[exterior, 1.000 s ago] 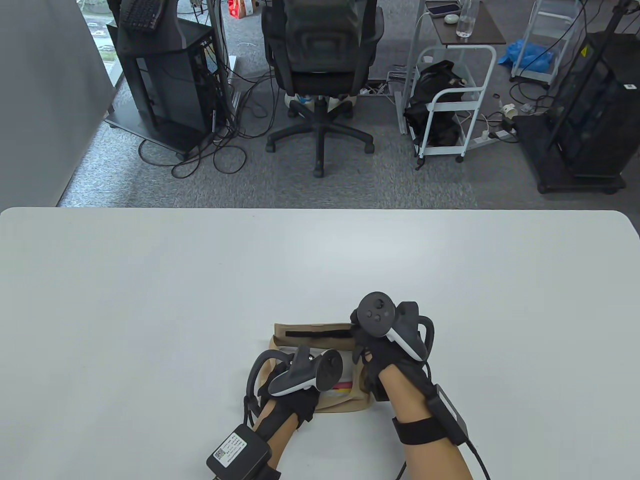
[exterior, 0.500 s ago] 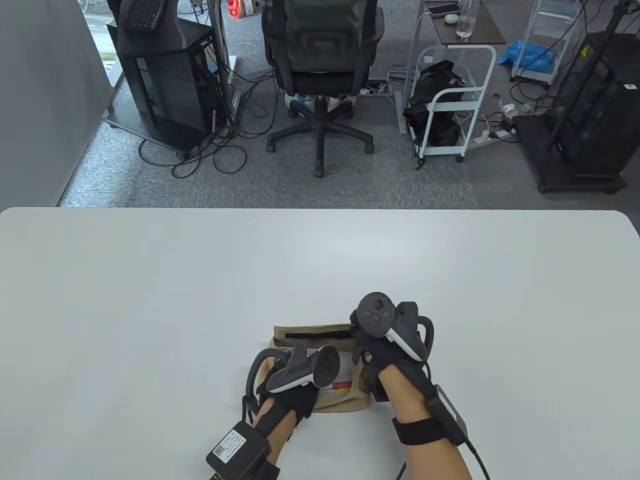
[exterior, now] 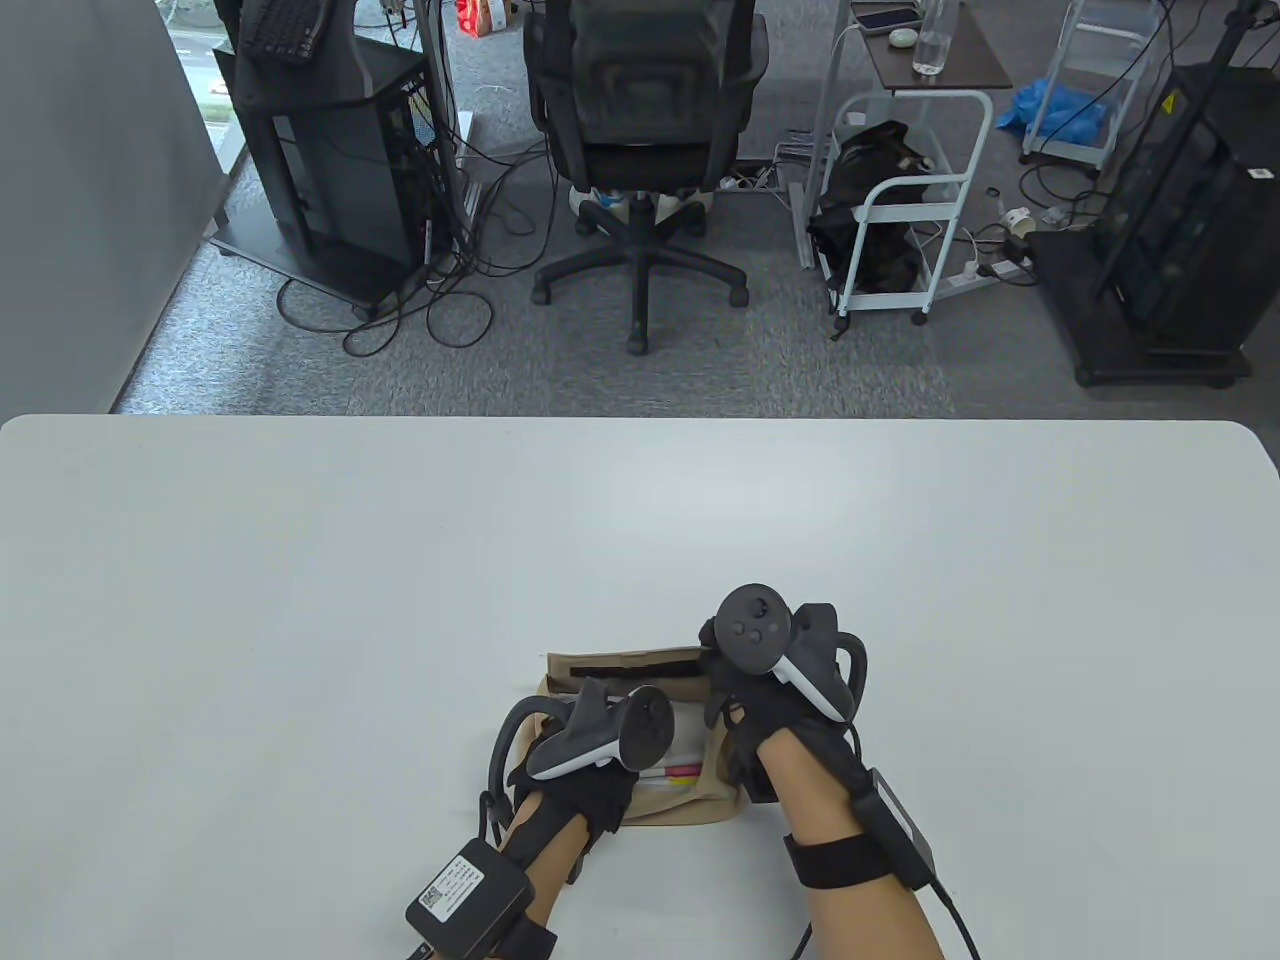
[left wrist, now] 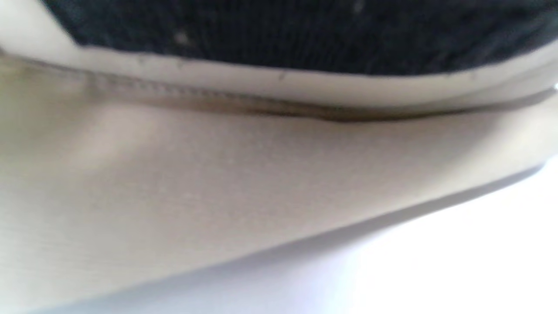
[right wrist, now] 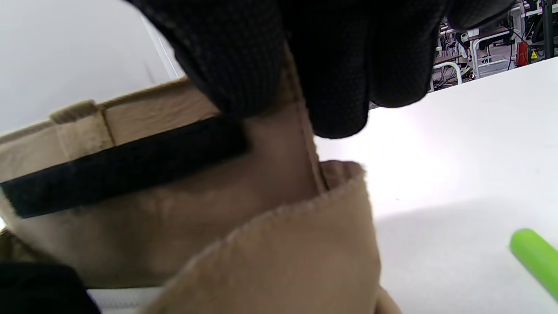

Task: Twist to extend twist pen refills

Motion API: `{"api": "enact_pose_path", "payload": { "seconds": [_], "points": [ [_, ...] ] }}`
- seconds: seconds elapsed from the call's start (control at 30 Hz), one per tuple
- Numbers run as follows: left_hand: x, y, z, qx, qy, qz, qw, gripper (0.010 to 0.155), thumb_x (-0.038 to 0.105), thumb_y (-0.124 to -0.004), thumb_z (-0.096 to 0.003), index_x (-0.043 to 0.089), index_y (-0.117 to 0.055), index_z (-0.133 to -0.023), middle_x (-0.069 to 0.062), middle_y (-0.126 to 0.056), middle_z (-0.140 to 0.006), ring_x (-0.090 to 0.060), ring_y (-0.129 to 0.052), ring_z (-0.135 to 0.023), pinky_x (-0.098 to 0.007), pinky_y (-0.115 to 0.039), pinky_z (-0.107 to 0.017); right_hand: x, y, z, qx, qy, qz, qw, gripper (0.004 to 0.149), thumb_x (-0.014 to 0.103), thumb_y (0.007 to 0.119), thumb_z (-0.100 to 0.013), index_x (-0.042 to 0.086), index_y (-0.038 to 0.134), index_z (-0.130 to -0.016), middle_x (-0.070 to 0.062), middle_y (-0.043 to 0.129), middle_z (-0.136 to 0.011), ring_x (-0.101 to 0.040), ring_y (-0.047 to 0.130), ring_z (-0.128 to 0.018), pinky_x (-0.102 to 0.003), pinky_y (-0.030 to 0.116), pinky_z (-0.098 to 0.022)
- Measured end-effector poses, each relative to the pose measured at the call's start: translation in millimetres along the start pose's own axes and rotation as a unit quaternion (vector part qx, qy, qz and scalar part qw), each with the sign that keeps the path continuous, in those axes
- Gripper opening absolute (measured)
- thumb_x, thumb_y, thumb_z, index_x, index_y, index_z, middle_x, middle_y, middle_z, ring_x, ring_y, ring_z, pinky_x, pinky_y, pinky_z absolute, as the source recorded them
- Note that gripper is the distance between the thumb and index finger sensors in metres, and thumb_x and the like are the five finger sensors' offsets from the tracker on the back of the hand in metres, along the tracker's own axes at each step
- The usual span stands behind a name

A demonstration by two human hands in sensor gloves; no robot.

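At the near edge of the white table (exterior: 300, 600), two gloved hands work at a tan fabric pouch (exterior: 690, 805) with its flap (exterior: 625, 665) thrown back to show a black fastening strip (right wrist: 117, 168). Closest to the viewer, the left hand (exterior: 575, 785) rests over the pouch's near left side, its fingers hidden under the tracker, so whether it grasps anything inside cannot be told; the left wrist view shows only blurred tan cloth (left wrist: 218, 196) under dark glove. Just beside it, the right hand (exterior: 750, 720) pinches the flap's right edge, with its fingers (right wrist: 335, 87) pressed against the cloth and holding the pouch open. Inside, between the two hands, lie white and pink-red items (exterior: 672, 770), probably the twist pens, though they are too small to tell for certain. A green cylindrical object (right wrist: 536, 257) lies on the table just right of the pouch, seen only from the right wrist. Beyond the table stands an office chair (exterior: 640, 130) on grey carpet.

The step in hand appears to be fetching a pen from the pouch; no twisting has begun. The next move calls for lifting one pen clear, gripping each end with one hand and turning the barrel.
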State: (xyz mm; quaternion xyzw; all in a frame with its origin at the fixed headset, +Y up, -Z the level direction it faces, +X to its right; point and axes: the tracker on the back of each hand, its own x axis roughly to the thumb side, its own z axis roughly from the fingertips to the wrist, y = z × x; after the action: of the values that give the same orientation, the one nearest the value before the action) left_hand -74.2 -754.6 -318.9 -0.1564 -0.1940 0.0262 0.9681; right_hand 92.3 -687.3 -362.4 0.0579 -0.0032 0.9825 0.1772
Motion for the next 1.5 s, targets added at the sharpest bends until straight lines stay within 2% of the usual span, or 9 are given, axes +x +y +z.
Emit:
{"api": "enact_pose_path", "payload": {
  "seconds": [0.2,0.43,0.73,0.87,0.97,1.07,1.23,1.4,1.5],
  "points": [
    [-24.2,19.0,19.1,0.07,-0.022,0.148,0.986,0.05,0.03,-0.082,-0.0423,0.01,-0.08,-0.088,-0.017,-0.083,-0.087,-0.037,-0.09,-0.076,-0.058,-0.076,-0.059,-0.9,0.0,-0.6,0.001,0.001,0.0,1.0,0.043,0.024,0.091,-0.043,0.007,0.091,-0.083,-0.02,0.098,-0.075,-0.048,0.086,-0.075,-0.073,0.058,-0.061],
    [-39.8,48.6,47.4,0.184,-0.069,0.315,0.928,0.05,0.029,-0.081,-0.043,0.01,-0.08,-0.089,-0.018,-0.084,-0.088,-0.038,-0.093,-0.075,-0.058,-0.079,-0.056,-1.0,-2.0,-0.8,0.001,0.001,-0.002,1.0,0.046,0.025,0.092,-0.043,0.004,0.089,-0.084,-0.022,0.098,-0.075,-0.049,0.085,-0.075,-0.073,0.058,-0.061],
    [-41.7,57.3,59.3,0.2,-0.176,0.475,0.839,0.05,0.029,-0.08,-0.0439,0.01,-0.08,-0.09,-0.018,-0.083,-0.088,-0.038,-0.093,-0.076,-0.057,-0.078,-0.058,5.7,-69.3,22.9,-0.06,-0.04,-0.125,0.989,0.051,0.026,0.092,-0.044,0.001,0.086,-0.089,-0.025,0.094,-0.082,-0.051,0.081,-0.078,-0.074,0.056,-0.061],
    [-38.3,58.0,60.6,0.184,-0.213,0.505,0.816,0.05,0.029,-0.08,-0.0443,0.011,-0.08,-0.09,-0.017,-0.083,-0.088,-0.037,-0.093,-0.076,-0.057,-0.078,-0.058,10.8,-95.1,37.3,-0.058,-0.114,-0.243,0.961,0.051,0.025,0.091,-0.045,0.001,0.086,-0.089,-0.025,0.093,-0.084,-0.052,0.08,-0.08,-0.075,0.056,-0.062],
    [-35.0,57.5,59.6,0.168,-0.24,0.528,0.797,0.05,0.029,-0.08,-0.0445,0.011,-0.08,-0.091,-0.017,-0.083,-0.089,-0.037,-0.093,-0.076,-0.056,-0.078,-0.059,16.7,-104.7,44.2,-0.003,-0.207,-0.321,0.924,0.052,0.023,0.09,-0.046,0.002,0.083,-0.093,-0.024,0.09,-0.089,-0.052,0.074,-0.086,-0.077,0.051,-0.064],
    [-32.6,56.5,58.6,0.155,-0.259,0.548,0.78,0.05,0.029,-0.079,-0.0447,0.011,-0.08,-0.091,-0.017,-0.083,-0.089,-0.037,-0.092,-0.077,-0.056,-0.077,-0.059,18.7,-101.8,43.0,0.053,-0.252,-0.395,0.882,0.055,0.021,0.088,-0.046,0.001,0.079,-0.097,-0.026,0.086,-0.095,-0.053,0.067,-0.091,-0.079,0.048,-0.065],
    [-27.9,54.0,55.7,0.135,-0.276,0.554,0.774,0.049,0.03,-0.079,-0.045,0.012,-0.08,-0.091,-0.016,-0.083,-0.089,-0.036,-0.092,-0.078,-0.056,-0.077,-0.06,25.8,-81.0,33.0,0.159,-0.305,-0.482,0.806,0.058,0.02,0.084,-0.048,-0.001,0.072,-0.101,-0.028,0.078,-0.101,-0.054,0.058,-0.096,-0.079,0.043,-0.066],
    [-25.3,49.5,51.9,0.115,-0.287,0.572,0.76,0.05,0.029,-0.078,-0.0451,0.011,-0.08,-0.091,-0.017,-0.083,-0.089,-0.036,-0.092,-0.078,-0.057,-0.077,-0.06,32.3,-64.0,26.2,0.21,-0.317,-0.523,0.763,0.053,0.017,0.081,-0.048,-0.003,0.077,-0.097,-0.029,0.084,-0.095,-0.052,0.063,-0.094,-0.077,0.044,-0.067],
    [-26.3,50.7,52.7,0.123,-0.284,0.572,0.76,0.05,0.03,-0.078,-0.0451,0.011,-0.08,-0.091,-0.017,-0.084,-0.089,-0.036,-0.093,-0.077,-0.057,-0.077,-0.06,28.9,-64.4,24.1,0.184,-0.313,-0.53,0.766,0.05,0.018,0.084,-0.047,-0.002,0.082,-0.093,-0.027,0.09,-0.09,-0.049,0.071,-0.09,-0.076,0.049,-0.067]
  ]
}}
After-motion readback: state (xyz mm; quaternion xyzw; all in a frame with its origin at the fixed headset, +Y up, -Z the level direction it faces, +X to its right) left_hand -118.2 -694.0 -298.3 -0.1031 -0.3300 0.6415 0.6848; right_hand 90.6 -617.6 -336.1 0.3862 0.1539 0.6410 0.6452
